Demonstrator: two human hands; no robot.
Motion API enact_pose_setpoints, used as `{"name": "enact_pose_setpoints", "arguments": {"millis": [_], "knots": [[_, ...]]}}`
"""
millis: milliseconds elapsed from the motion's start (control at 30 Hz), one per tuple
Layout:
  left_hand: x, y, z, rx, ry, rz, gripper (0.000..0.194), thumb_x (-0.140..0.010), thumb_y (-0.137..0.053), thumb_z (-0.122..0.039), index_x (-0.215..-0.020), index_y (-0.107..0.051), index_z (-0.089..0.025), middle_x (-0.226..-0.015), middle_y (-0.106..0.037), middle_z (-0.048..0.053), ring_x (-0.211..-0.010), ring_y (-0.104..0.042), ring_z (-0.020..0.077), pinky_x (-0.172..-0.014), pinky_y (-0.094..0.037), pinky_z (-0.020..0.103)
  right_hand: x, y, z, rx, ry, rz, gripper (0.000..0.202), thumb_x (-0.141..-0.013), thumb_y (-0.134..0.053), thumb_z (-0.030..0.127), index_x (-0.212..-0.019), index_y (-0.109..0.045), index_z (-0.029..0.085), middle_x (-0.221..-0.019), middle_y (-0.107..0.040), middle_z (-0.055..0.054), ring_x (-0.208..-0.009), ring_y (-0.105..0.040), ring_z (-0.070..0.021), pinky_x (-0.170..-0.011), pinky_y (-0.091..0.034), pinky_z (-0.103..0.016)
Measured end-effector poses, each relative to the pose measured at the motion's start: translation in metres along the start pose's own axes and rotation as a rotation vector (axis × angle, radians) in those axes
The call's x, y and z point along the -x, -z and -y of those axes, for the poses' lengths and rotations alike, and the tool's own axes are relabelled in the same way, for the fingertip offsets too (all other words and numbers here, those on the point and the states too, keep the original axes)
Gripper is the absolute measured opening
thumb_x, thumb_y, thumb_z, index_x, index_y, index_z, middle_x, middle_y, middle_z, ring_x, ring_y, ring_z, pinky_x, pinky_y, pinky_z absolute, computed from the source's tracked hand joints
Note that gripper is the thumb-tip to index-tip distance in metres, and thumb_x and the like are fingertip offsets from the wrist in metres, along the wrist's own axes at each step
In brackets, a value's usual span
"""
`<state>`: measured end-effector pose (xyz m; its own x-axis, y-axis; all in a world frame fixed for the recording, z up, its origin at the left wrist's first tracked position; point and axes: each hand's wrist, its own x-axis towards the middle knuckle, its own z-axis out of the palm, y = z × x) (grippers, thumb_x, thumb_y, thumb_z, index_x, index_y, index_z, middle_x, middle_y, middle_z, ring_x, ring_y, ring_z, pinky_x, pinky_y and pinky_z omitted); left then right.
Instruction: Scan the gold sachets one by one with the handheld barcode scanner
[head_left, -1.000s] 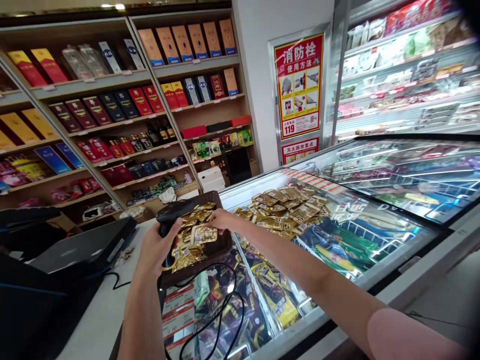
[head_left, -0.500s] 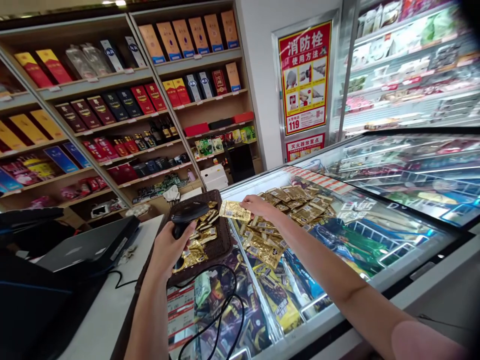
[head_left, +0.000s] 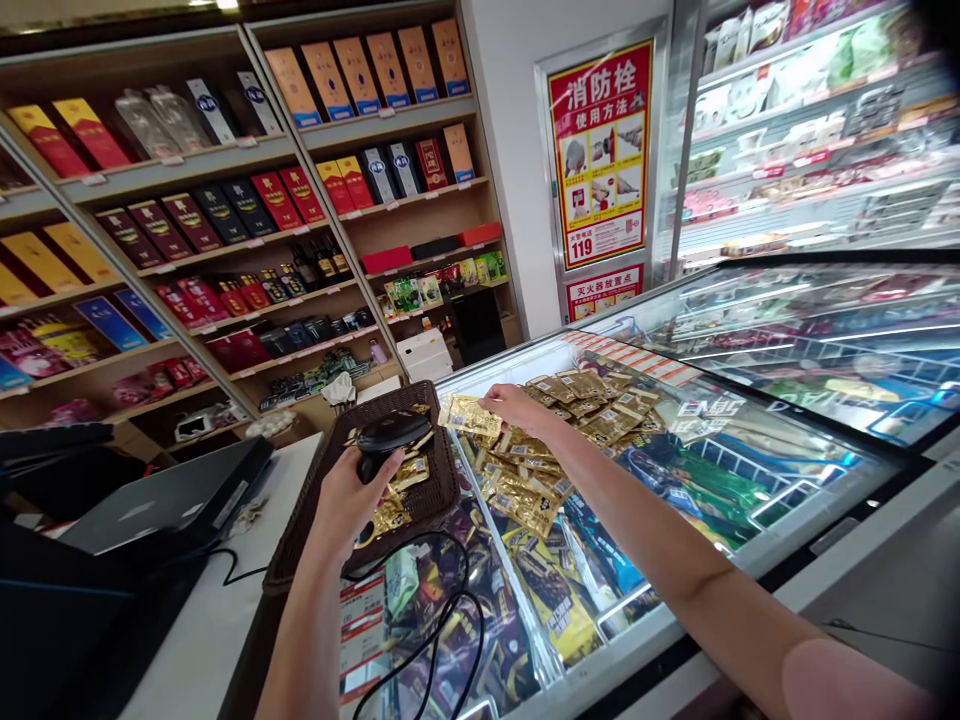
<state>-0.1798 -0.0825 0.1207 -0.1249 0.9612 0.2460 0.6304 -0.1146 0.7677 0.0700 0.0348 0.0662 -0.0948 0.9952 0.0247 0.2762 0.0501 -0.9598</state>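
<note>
My left hand (head_left: 349,500) is closed round the handle of a black barcode scanner (head_left: 394,430), over a dark brown woven basket (head_left: 439,490). Several gold packets (head_left: 411,472) lie inside that basket. Between the fingertips of my right hand (head_left: 514,408) is one gold packet (head_left: 470,415), pinched at its right end and held flat, just right of the scanner head. Below and beyond my right hand, a pile of similar gold packets (head_left: 529,500) is spread over the glass top of a freezer (head_left: 551,655).
The scanner's black cable (head_left: 450,610) loops across the freezer glass. Left of the basket, a white counter (head_left: 180,620) bears a dark machine (head_left: 172,490). Shelves of boxed goods (head_left: 202,220) line the back wall, beside a red poster (head_left: 600,150). A lit display fridge (head_left: 817,140) is at right.
The scanner in my left hand has shifted slightly right, nearer the held packet. My right hand keeps its pinch on the packet, almost still. The whole view has moved slightly.
</note>
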Motion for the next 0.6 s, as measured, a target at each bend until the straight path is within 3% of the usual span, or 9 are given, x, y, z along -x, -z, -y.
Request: {"name": "enact_pose_setpoints", "arguments": {"millis": [267, 600], "knots": [[-0.006, -0.001, 0.012, -0.070, -0.055, 0.058, 0.050, -0.072, -0.066, -0.067, -0.087, -0.062, -0.020, -0.062, -0.057, -0.002, -0.055, -0.057, 0.0166, -0.047, -0.040, 0.024, -0.012, 0.001, -0.012, -0.013, 0.041, -0.024, 0.020, -0.090, -0.058, 0.036, -0.080, -0.054, 0.019, -0.073, -0.054, 0.001, -0.052, -0.051, -0.0095, -0.045, -0.044, -0.021], [-0.006, -0.001, 0.009, -0.071, -0.015, 0.044, 0.053, -0.068, -0.067, -0.068, -0.088, -0.063, -0.019, -0.064, -0.059, 0.000, -0.055, -0.059, 0.0182, -0.047, -0.043, 0.025, -0.013, 0.002, -0.011, -0.032, 0.054, -0.017, 0.020, -0.089, -0.057, 0.035, -0.079, -0.054, 0.018, -0.073, -0.051, 0.001, -0.056, -0.051, -0.0103, -0.046, -0.045, -0.020]]}}
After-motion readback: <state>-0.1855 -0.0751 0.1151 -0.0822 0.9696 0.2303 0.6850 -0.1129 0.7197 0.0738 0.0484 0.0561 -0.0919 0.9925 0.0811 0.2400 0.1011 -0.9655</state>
